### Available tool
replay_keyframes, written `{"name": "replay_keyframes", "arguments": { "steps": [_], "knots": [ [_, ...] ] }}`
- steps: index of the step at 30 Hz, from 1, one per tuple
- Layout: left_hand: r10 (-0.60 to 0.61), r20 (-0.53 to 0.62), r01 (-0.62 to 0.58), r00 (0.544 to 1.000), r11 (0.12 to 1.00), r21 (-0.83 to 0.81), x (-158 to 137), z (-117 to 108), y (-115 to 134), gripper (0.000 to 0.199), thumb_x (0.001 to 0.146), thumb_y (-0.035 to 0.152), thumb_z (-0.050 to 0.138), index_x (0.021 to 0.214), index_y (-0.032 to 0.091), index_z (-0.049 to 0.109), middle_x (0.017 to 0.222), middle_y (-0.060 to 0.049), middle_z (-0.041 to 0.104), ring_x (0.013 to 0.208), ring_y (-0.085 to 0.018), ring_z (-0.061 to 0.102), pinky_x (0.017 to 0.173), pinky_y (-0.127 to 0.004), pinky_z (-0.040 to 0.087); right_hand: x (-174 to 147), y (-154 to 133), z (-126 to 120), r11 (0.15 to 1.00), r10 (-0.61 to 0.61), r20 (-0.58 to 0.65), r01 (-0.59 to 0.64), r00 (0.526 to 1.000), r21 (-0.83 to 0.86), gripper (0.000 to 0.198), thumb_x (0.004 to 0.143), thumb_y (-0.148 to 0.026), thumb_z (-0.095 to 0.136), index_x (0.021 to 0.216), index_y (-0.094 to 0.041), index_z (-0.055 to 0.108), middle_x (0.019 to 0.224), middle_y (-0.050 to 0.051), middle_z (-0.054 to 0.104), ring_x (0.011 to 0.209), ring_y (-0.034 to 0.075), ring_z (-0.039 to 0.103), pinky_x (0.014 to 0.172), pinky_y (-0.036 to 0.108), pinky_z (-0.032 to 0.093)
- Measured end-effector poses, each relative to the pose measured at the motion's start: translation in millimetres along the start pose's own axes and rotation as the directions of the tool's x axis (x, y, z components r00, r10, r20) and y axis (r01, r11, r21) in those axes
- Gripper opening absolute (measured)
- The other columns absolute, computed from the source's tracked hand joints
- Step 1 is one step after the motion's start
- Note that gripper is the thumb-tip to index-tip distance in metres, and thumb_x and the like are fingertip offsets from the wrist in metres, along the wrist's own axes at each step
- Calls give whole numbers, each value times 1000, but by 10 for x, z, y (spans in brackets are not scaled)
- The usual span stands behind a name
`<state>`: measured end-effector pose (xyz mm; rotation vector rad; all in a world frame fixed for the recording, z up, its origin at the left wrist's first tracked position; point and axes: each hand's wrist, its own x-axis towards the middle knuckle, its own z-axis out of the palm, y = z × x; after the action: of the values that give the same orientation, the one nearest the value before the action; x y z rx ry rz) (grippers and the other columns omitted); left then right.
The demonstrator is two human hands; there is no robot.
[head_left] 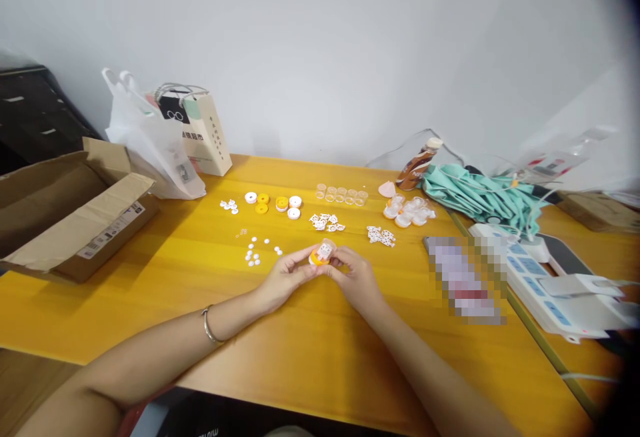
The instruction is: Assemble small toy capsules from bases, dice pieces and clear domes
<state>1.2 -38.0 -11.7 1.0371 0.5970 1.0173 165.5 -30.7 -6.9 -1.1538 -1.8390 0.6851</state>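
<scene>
Both hands meet over the middle of the table around one small piece, a clear plastic cup on an orange and white round base [323,251]. My left hand [289,273] pinches its base from the left. From the right, my right hand [354,273] has its fingers closed against the same piece. White patterned bits show inside the clear part. Just beyond the hands lie white openwork pieces [327,223], with more openwork pieces [381,235] to the right. Small white discs [253,255] are scattered left of the hands. Yellow round parts [262,203], white round caps [295,202] and clear cups [341,195] stand farther back.
An open cardboard box [75,217], a white plastic bag [150,143] and a paper bag [213,133] stand left. On the right are clustered clear-topped pieces [410,210], a brown bottle [418,165], green fabric [475,193], a blurred flat object [465,280] and a power strip [535,283].
</scene>
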Motion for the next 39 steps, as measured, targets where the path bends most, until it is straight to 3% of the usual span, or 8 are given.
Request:
{"name": "replay_keyframes", "arguments": {
  "steps": [8, 11, 14, 17, 22, 29, 36, 39],
  "knots": [
    [-48, -75, 40, 996, 994, -102, -18, 40, 16, 34, 73, 28, 67, 105, 17, 65, 114, -8, 62, 105, -19, 57, 98, -33, 40, 16, -62, -90, 997, 59, 14, -58, 998, -44, 20, 76, -40, 60, 84, -22, 64, 74, 2, 60, 70, 17, 54, 66, 31, 44],
    [-54, -76, 48, 996, 995, -85, -19, 39, 14, 33, 73, 29, 68, 103, 16, 65, 111, -9, 63, 100, -18, 60, 96, -33, 41, 49, -96, -152, 979, 147, 3, -146, 989, 141, 24, 78, -42, 57, 90, -22, 64, 83, 3, 65, 76, 17, 58, 72, 32, 47],
    [-60, -59, 55, 996, 995, -79, -25, 37, 8, 33, 73, 27, 67, 104, 17, 65, 111, -8, 63, 98, -18, 61, 95, -33, 42, 73, -129, -184, 887, 203, 40, -200, 978, 417, 27, 77, -39, 59, 100, -25, 61, 101, 3, 66, 93, 18, 60, 84, 34, 46],
    [-71, -33, 69, 997, 995, -67, -26, 30, 1, 33, 73, 28, 67, 105, 17, 65, 109, -9, 64, 96, -18, 61, 93, -33, 43, 68, -143, -185, 813, 197, 98, -219, 975, 539, 28, 73, -34, 65, 99, -27, 63, 103, 2, 67, 99, 18, 60, 90, 35, 44],
    [-69, -31, 68, 997, 997, -32, -11, 11, -12, 32, 73, 31, 67, 102, 17, 66, 106, -9, 65, 93, -18, 62, 91, -35, 44, 30, -132, -137, 812, 233, 73, -235, 970, 534, 20, 73, -34, 65, 90, -24, 67, 98, 2, 69, 93, 19, 62, 89, 39, 46],
    [-7, -128, 26, 992, 989, 144, -4, 22, -37, 32, 68, 30, 71, 97, 17, 66, 99, -6, 68, 90, -18, 63, 86, -31, 45, -25, -90, 39, 833, 248, -122, -148, 961, 532, 14, 70, -32, 68, 78, -22, 62, 82, 2, 66, 83, 18, 62, 83, 36, 49],
    [28, -187, -3, 982, 991, 134, -16, 52, -24, 32, 62, 30, 75, 88, 14, 63, 86, -5, 69, 78, -16, 64, 76, -29, 48, -44, -129, 9, 726, 267, 8, -206, 964, 657, 19, 75, -39, 62, 86, -23, 61, 95, 4, 68, 92, 20, 62, 85, 39, 48],
    [21, -210, 6, 977, 992, 129, -26, 73, -22, 32, 60, 31, 77, 83, 14, 62, 78, -3, 69, 70, -15, 64, 71, -28, 49, -48, -108, 49, 715, 297, -48, -189, 954, 673, 18, 72, -38, 66, 80, -23, 60, 90, 3, 68, 86, 18, 62, 82, 36, 49]
  ]
}}
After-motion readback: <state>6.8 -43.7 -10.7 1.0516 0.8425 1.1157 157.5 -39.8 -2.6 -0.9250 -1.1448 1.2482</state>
